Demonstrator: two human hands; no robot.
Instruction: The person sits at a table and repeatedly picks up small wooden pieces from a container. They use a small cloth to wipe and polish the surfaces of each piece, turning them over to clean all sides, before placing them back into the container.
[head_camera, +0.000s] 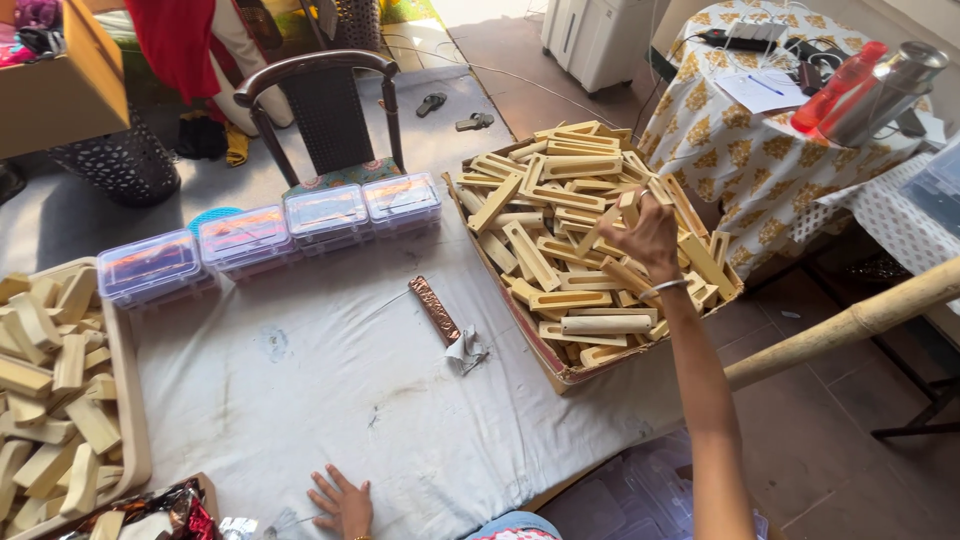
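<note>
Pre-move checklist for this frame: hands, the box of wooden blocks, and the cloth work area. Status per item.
1. Right hand over the cardboard box of wooden blocks: ok, it is reaching in among the blocks.
2. Block secured in right hand: cannot tell, the fingers hide any grip.
3. Left hand free: ok, flat on the white cloth, holding nothing.
4. Box stable: not ok, its right part overhangs the table edge.
5. Foil-wrapped stick clear of both hands: ok, lying alone mid-cloth.
6. Four lidded plastic boxes: ok, in a row, lids on.
</note>
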